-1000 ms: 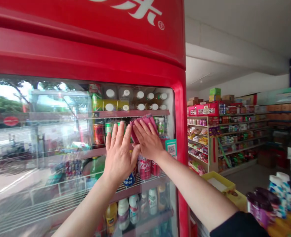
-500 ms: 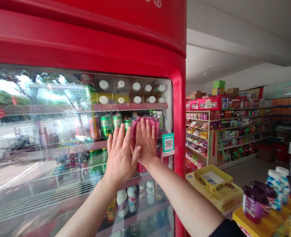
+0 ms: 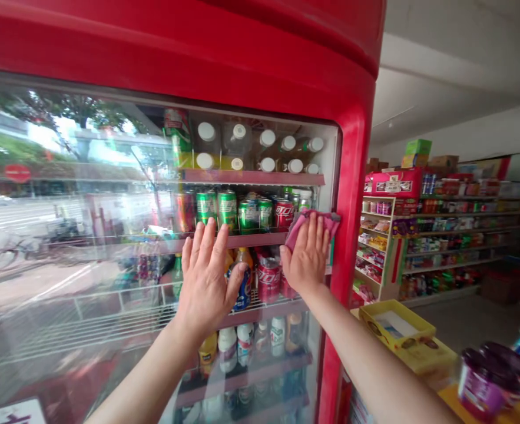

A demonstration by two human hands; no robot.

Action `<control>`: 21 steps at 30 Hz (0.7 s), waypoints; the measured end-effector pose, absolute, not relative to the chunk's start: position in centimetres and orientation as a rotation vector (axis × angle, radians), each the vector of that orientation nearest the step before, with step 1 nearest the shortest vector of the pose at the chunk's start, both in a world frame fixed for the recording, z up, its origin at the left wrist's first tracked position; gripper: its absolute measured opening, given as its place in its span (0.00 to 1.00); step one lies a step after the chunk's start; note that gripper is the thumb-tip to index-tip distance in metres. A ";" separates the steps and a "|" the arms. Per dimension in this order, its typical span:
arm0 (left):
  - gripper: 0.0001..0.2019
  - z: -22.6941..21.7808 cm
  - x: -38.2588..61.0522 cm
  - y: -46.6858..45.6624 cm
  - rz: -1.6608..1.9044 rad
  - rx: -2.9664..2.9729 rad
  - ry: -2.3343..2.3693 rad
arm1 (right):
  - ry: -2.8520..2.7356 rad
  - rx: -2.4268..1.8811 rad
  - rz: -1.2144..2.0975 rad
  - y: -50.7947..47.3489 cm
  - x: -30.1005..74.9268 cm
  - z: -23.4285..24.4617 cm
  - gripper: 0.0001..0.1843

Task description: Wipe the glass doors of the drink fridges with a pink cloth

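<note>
My right hand holds a pink cloth against the glass door of a red drinks fridge, near the right edge of the pane. Its fingers lie extended over the cloth, hiding part of it. My left hand is farther left, palm toward the glass, fingers spread and nothing in it. Whether that palm touches the pane I cannot tell. A green sticker is mostly covered by my right hand. Behind the glass stand green cans and white-capped bottles.
Right of the fridge, a yellow open box and purple-lidded tubs stand close to my right forearm. Stocked shop shelves are farther back. A street with trees is mirrored in the glass on the left.
My right hand has slid the pink cloth rightward over the glass, away from my left hand, partly covering the sticker. The view has shifted, and the hands are now well apart.
</note>
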State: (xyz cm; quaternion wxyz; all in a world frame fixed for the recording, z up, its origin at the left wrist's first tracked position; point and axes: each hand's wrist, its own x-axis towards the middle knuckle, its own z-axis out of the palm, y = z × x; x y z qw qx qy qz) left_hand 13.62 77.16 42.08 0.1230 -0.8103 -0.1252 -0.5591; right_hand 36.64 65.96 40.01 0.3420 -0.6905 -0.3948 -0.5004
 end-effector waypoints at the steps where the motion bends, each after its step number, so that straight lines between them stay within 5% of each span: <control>1: 0.40 41.9 13.1 77.5 -1.622 -2.365 -0.383 | -1.080 -1.790 -1.281 67.3 34.8 40.2 0.51; 9: 0.44 40.5 11.8 78.6 -1.678 -2.334 -0.518 | -1.668 -1.618 -1.320 74.0 24.5 43.1 0.38; 21: 0.43 38.9 0.1 83.0 -1.580 -2.252 -0.628 | -1.473 -1.688 -1.555 65.1 37.1 39.6 0.48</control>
